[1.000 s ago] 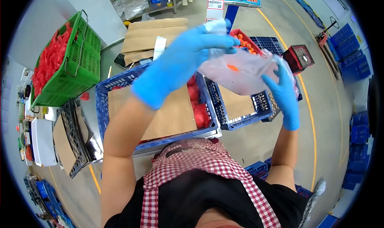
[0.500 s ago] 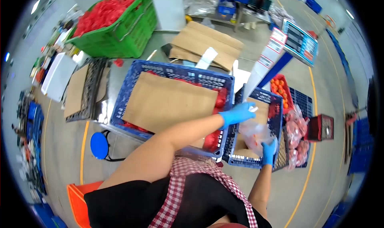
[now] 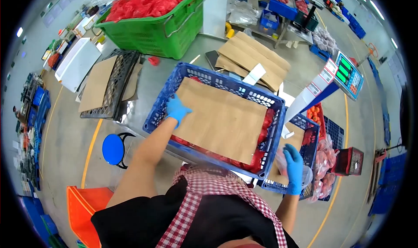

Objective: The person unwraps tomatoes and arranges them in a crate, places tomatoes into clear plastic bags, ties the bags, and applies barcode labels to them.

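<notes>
Left hand: blue-gloved left hand (image 3: 177,110), fingers spread over the left end of the cardboard sheet (image 3: 220,119); perhaps steadying it, though pressure cannot be told.
Right hand: blue-gloved right hand (image 3: 294,166), lower right of centre, fingers loosely bent beside a clear bag (image 3: 281,161); cannot tell whether it pinches the film.
Cardboard sheet: mid-frame, inside the large blue crate (image 3: 215,79); flat, matt, brown, faintly creased. Seems laid as a level cover over red bags (image 3: 257,158), whose glossy, lumpy film shows along its edges.
Clear bag: thin, crumpled, see-through; over the small blue crate (image 3: 311,151), whose slatted walls stand just right of the large one.
Label strip: white, smooth, printed labels (image 3: 314,89), hanging near the scale (image 3: 349,76), upper right; probably kept within reach.
Green crate: upper left, rigid, slotted (image 3: 174,37), heaped with wrinkled red film (image 3: 148,4).
</notes>
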{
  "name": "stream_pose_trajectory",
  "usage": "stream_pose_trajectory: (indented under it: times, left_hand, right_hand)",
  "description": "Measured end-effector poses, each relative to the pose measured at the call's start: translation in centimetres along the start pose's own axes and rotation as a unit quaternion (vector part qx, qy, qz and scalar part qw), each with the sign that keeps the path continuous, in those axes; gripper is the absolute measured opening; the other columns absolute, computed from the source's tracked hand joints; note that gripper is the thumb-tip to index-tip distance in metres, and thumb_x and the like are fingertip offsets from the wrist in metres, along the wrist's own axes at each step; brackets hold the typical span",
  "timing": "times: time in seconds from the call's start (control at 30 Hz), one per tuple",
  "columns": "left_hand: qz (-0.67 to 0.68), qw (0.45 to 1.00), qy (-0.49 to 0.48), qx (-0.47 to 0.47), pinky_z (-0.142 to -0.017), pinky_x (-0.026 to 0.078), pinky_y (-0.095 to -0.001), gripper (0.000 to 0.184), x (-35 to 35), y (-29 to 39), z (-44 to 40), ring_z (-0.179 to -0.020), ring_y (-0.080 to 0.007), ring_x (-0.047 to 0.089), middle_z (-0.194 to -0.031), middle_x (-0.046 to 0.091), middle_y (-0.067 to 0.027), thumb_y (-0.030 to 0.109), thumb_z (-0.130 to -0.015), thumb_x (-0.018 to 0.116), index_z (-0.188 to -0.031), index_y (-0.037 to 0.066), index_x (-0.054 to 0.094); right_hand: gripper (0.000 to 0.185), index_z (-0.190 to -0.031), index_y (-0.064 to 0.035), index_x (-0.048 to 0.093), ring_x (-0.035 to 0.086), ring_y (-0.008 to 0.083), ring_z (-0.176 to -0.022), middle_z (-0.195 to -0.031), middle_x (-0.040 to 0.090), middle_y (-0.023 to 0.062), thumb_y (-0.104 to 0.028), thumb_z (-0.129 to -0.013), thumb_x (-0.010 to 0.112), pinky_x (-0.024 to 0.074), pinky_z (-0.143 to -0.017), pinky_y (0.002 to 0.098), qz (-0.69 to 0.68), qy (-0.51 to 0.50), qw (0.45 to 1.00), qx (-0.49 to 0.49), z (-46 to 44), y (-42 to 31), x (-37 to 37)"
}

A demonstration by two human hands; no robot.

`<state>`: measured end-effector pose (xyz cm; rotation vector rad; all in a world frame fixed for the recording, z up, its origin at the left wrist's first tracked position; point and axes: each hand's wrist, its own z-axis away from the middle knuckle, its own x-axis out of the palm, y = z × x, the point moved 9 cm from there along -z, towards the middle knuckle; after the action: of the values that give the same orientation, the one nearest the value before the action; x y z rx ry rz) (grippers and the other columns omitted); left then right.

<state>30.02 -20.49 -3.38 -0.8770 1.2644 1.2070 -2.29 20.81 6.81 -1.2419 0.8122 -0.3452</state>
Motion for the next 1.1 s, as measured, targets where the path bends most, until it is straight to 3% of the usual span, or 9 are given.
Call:
stream_pose_trajectory:
  times: [0.13,0.2,0.33,0.43,0.57,0.7,0.93,1.03,1.1]
  left_hand:
    - [0.123,0.991,-0.043,0.038,-0.079,0.049,-0.0393,0.074,-2.5,0.0,1.0,-0.09,-0.0317,0.061,-0.102,0.062,-0.0173,0.045,-0.059,0.078,-0.111,-0.001,0.053]
    - [0.232,0.964,0.043,0.123,-0.074,0.05,-0.0364,0.048,-2.4,-0.2,-0.4,-0.081,-0.0264,0.063,-0.091,0.065,-0.0114,0.039,-0.069,0.074,-0.094,0.0,0.061]
    - [0.605,0.789,-0.096,0.043,-0.067,0.049,-0.0336,0.031,-12.7,-5.3,1.2,-0.076,-0.0182,0.06,-0.087,0.063,-0.0042,0.031,-0.078,0.067,-0.093,0.004,0.062]
    - [0.678,0.722,-0.137,-0.017,-0.069,0.049,-0.0298,0.031,-15.5,-14.6,-0.9,-0.082,-0.0147,0.058,-0.09,0.063,-0.0046,0.03,-0.08,0.064,-0.099,0.006,0.063]
    - [0.564,0.824,0.059,0.019,-0.083,0.047,-0.033,0.033,-16.9,-32.7,-4.3,-0.094,-0.0202,0.058,-0.11,0.06,-0.0114,0.023,-0.087,0.055,-0.11,-0.001,0.059]
    - [0.779,0.614,0.067,-0.11,-0.094,0.041,-0.0351,0.047,-10.6,-48.9,-5.7,-0.11,-0.023,0.051,-0.124,0.053,-0.0099,0.022,-0.087,0.058,-0.127,0.0,0.046]
    - [0.75,0.554,0.227,-0.282,-0.094,0.042,-0.0405,0.045,0.1,-64.8,-7.8,-0.11,-0.0292,0.052,-0.126,0.052,-0.0128,0.031,-0.089,0.053,-0.123,0.002,0.048]
    - [0.406,0.698,0.375,-0.455,-0.08,0.047,-0.0403,0.046,-7.7,-57.9,-3.4,-0.096,-0.0262,0.056,-0.12,0.053,-0.0151,0.025,-0.085,0.057,-0.123,0.0,0.048]
    - [0.213,0.698,0.474,-0.492,-0.07,0.05,-0.0398,0.048,-16.8,-45.0,1.0,-0.085,-0.0235,0.059,-0.114,0.054,-0.0164,0.021,-0.083,0.061,-0.123,-0.001,0.048]
  right_hand:
    - [0.037,-0.117,0.001,0.053,0.058,0.0178,-0.091,-0.109,0.058,0.0119,-0.011,-0.083,0.06,0.0456,-0.081,0.0289,0.073,-0.071,0.994,0.037,0.4,-2.4,9.3]
    - [0.044,-0.116,0.0025,0.052,0.055,0.0313,-0.098,-0.113,0.055,0.0178,-0.012,-0.077,0.064,0.0443,-0.085,0.037,0.307,-0.052,0.934,-0.177,0.2,-3.8,11.3]
    - [0.041,-0.116,0.0025,0.052,0.056,0.0282,-0.101,-0.113,0.056,0.0162,-0.011,-0.078,0.063,0.0438,-0.086,0.0345,0.195,-0.042,0.976,-0.092,-0.1,-0.8,11.9]
    - [0.039,-0.114,0.0025,0.054,0.056,0.0274,-0.101,-0.112,0.056,0.0162,-0.011,-0.079,0.063,0.0438,-0.087,0.0331,0.184,-0.057,0.98,-0.041,-0.5,-0.1,12.4]
    - [0.036,-0.112,0.0021,0.056,0.056,0.0274,-0.101,-0.109,0.058,0.0164,-0.014,-0.08,0.063,0.0441,-0.087,0.0329,0.19,-0.08,0.978,-0.034,-0.8,-1.5,15.2]
    - [0.038,-0.113,0.0009,0.056,0.057,0.0303,-0.102,-0.109,0.059,0.0182,-0.019,-0.081,0.063,0.0447,-0.087,0.0354,0.241,-0.091,0.965,-0.051,-1.4,-3.1,17.8]
    - [0.045,-0.116,-0.0004,0.053,0.056,0.0345,-0.101,-0.111,0.057,0.0201,-0.022,-0.078,0.064,0.0451,-0.087,0.0398,0.291,-0.046,0.953,-0.077,-5.0,-3.2,22.5]
    - [0.054,-0.122,-0.0012,0.048,0.051,0.036,-0.108,-0.118,0.052,0.022,-0.021,-0.075,0.064,0.0423,-0.091,0.0419,0.306,-0.091,0.935,-0.153,-6.4,-3.0,26.9]
    - [0.055,-0.123,-0.0027,0.047,0.051,0.037,-0.106,-0.117,0.051,0.0226,-0.02,-0.073,0.064,0.0424,-0.089,0.0426,0.35,-0.105,0.921,-0.136,-7.5,-3.0,29.4]
